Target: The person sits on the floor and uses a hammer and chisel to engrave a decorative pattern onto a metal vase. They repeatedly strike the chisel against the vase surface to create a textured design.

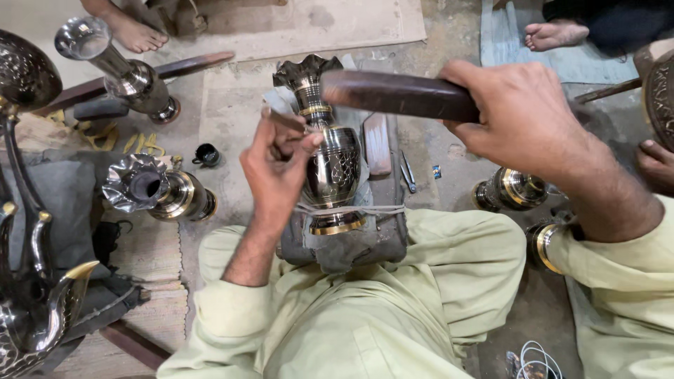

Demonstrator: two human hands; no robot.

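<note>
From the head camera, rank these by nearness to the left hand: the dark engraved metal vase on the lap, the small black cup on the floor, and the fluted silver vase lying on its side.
1. Dark engraved metal vase: touching the left hand, on its right.
2. Small black cup: on the floor, to its left.
3. Fluted silver vase: lying farther left.

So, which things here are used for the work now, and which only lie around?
In use:
- left hand holding a small chisel
- right hand gripping a dark wooden mallet
- engraved vase, tied to a padded block

Lying about:
- fluted vase
- tall vase
- small black cup
- tweezers
</note>
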